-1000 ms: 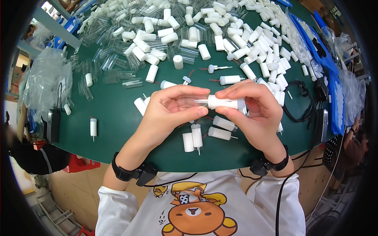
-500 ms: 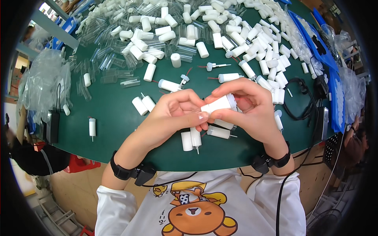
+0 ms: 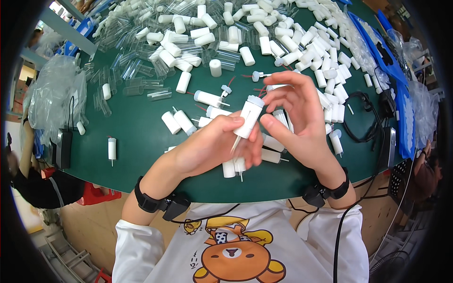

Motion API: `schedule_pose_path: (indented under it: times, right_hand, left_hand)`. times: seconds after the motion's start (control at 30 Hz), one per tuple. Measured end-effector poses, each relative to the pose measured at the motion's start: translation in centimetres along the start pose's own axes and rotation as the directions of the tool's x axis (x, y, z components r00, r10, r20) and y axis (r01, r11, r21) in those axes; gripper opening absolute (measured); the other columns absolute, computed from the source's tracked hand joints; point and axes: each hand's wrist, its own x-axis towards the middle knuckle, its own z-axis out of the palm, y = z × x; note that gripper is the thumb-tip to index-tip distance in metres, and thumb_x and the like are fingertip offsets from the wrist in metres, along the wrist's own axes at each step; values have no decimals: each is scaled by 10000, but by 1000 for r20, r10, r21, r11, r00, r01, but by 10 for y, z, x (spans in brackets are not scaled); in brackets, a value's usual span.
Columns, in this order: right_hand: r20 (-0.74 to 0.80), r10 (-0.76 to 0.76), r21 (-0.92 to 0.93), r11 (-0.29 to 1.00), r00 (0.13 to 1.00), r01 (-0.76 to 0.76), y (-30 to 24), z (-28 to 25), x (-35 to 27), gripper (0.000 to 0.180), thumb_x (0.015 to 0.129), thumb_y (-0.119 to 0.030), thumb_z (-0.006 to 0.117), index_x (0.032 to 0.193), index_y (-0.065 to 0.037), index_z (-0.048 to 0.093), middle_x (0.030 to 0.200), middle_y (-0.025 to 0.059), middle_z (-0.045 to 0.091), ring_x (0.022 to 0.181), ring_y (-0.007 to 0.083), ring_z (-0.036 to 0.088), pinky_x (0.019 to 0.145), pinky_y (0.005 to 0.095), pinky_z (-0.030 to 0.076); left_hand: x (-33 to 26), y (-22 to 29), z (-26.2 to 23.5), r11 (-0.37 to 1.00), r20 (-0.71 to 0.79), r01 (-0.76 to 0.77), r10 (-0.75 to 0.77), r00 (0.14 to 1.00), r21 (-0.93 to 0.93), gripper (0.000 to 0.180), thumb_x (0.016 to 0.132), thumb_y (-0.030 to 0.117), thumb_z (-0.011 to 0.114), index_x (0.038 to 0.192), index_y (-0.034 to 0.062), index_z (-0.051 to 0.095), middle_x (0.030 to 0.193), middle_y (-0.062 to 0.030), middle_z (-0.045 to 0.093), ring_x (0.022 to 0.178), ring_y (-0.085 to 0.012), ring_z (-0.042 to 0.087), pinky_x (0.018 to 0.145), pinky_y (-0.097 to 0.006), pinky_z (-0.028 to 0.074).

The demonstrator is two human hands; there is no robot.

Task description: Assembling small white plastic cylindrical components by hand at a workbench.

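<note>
Right hand (image 3: 303, 123) loosened, perhaps clear; left hand (image 3: 210, 141) pinches cylinder (image 3: 250, 116).

Wore a white top (image 3: 181, 257) with loose white sleeves (image 3: 137, 247) | showed an orange cartoon bear print (image 3: 245, 260) and small yellow chick (image 3: 192, 226) | bore black wristbands (image 3: 147, 202) with boxy black modules (image 3: 176, 207) | had thin black cables (image 3: 337, 240) attached

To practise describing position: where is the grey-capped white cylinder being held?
In the head view, slightly right of centre, the cylinder is in the left hand, its cap beside the right hand.
</note>
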Motion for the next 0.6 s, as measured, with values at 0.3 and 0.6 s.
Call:
schedule_pose_path:
  times: [0.3,0.6]
  right_hand:
    - [-77,-83,-49,996,994,79,5,12,-3,218,805,12,588,1021,-11,605,1012,89,528,854,146,534,736,268,448]
    - [-53,-213,-236,952,976,195,9,9,-2,185,761,10,648,943,-18,628,926,77,560,800,145,533,690,258,447]
  left_hand:
    - [-1,6,14,997,-123,-27,36,992,78,385,910,355,361,1096,28,447,885,-125,582,787,-205,575,737,-339,456]
    - [1,-1,2,986,-87,-79,92,992,148,400,984,331,265,1172,26,442,858,-89,573,719,-151,520,657,-293,436]
